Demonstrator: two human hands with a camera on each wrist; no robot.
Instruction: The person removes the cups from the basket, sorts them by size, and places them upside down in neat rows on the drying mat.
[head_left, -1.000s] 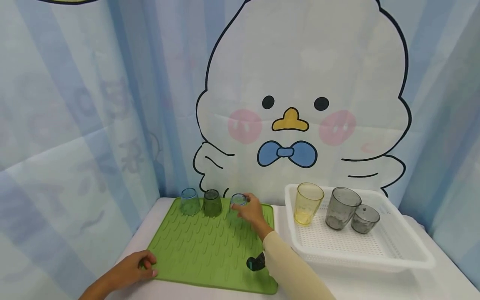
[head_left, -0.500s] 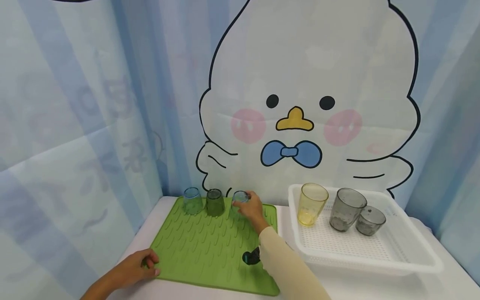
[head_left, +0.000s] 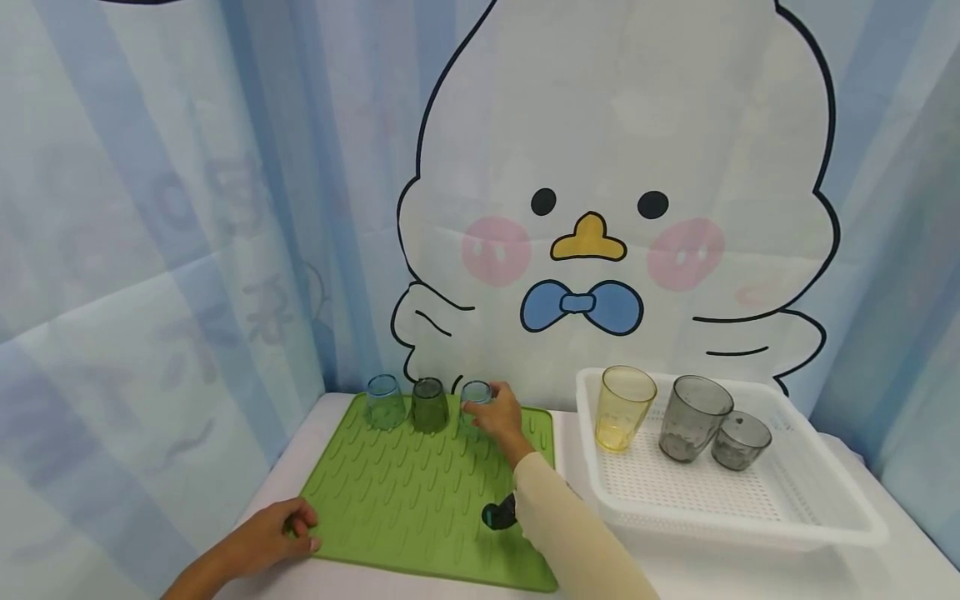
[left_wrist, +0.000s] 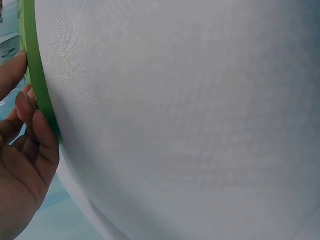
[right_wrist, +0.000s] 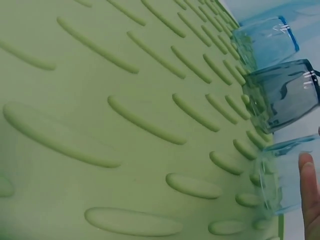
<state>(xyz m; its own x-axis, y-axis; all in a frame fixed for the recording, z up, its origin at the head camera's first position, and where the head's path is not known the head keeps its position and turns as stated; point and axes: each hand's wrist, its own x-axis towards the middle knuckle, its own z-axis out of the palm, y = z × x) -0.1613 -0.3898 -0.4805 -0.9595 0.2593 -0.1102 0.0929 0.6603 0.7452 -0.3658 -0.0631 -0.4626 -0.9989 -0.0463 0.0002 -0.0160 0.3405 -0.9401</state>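
On the far part of the green mat point(head_left: 405, 500), my right hand point(head_left: 501, 417) grips a pale blue glass point(head_left: 476, 392) standing upside down. A fingertip point(right_wrist: 306, 162) lies along the glass wall in the right wrist view. To its left, also upside down, stand a dark grey glass point(head_left: 430, 407) and another blue glass point(head_left: 385, 403), the three forming a row. At the mat's near left corner rests my left hand point(head_left: 273, 533), its fingers loosely bent. In the left wrist view those fingers point(left_wrist: 46, 135) touch the mat's raised green edge point(left_wrist: 37, 75).
Right of the mat, a white perforated basket point(head_left: 720, 523) holds a tall yellow glass point(head_left: 625, 408), a tall grey glass point(head_left: 693, 421) and a small grey cup point(head_left: 741, 442). A printed curtain point(head_left: 480, 167) hangs close behind the table.
My right hand has shifted the blue glass slightly left, closer to the dark grey one. The head view has turned a little. My left hand stays at the mat's corner.
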